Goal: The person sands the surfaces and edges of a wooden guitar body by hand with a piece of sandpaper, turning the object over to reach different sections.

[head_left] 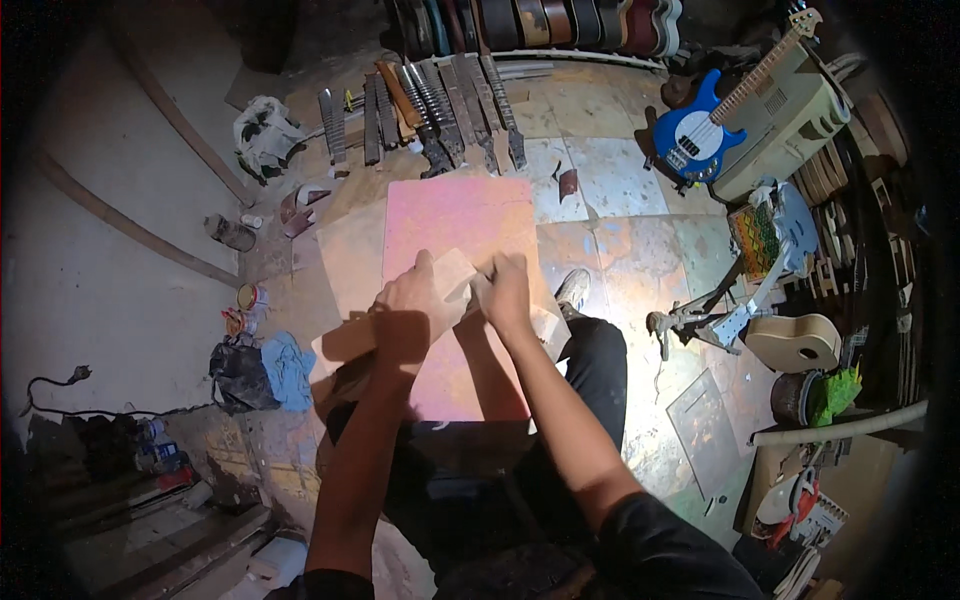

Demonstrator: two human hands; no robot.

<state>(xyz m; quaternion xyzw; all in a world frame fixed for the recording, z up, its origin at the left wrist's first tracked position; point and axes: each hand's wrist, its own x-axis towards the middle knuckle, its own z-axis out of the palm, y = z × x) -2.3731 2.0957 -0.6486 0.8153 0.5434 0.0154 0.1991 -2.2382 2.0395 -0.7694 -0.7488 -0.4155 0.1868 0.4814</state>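
Note:
A pink board (460, 215), dusty with orange-tan patches, lies flat in front of me. Over its middle, a pale tan block-like piece (456, 274) spans the gap between my hands; whether it is wood or folded sheet I cannot tell. My left hand (408, 292) is closed on its left side, thumb along the edge. The curled fingers of my right hand (507, 288) grip its right end, and the fingertips are partly hidden. Beside my left wrist, a tan wooden bar (346, 341) sticks out to the left, partly covered by my forearm.
Beyond the board lie several guitar necks (465, 105), with a row of guitar bodies (560, 22) behind. A blue bass guitar (700, 135) leans at the far right. Nearer right are a stand (690, 320) and an unfinished guitar body (793, 343). Cloths (287, 368) and cans (250, 297) lie left.

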